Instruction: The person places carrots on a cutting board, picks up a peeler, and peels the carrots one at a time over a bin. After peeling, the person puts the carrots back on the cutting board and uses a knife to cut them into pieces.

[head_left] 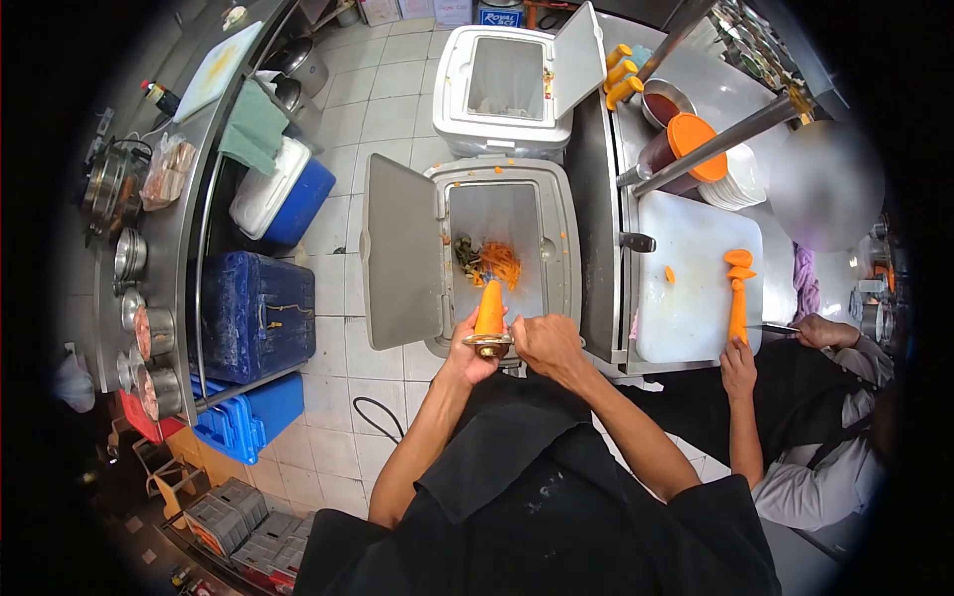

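My left hand [469, 350] is closed around the thick end of an orange carrot [489, 310], which points away from me over the open grey bin [566, 214]. My right hand [549, 345] is closed on a metal peeler [487, 341] that lies across the carrot near its thick end. Orange peelings [502, 263] and some dark green scraps [466, 257] lie inside the bin, below the carrot's tip. The bin's grey lid [402, 253] stands open on the left.
Right of me, a co-worker's hands [737, 368] hold a knife and a carrot at a white cutting board [686, 288]. A second, white bin [452, 89] stands beyond the grey one. Blue containers [253, 318] and a metal shelf are at the left.
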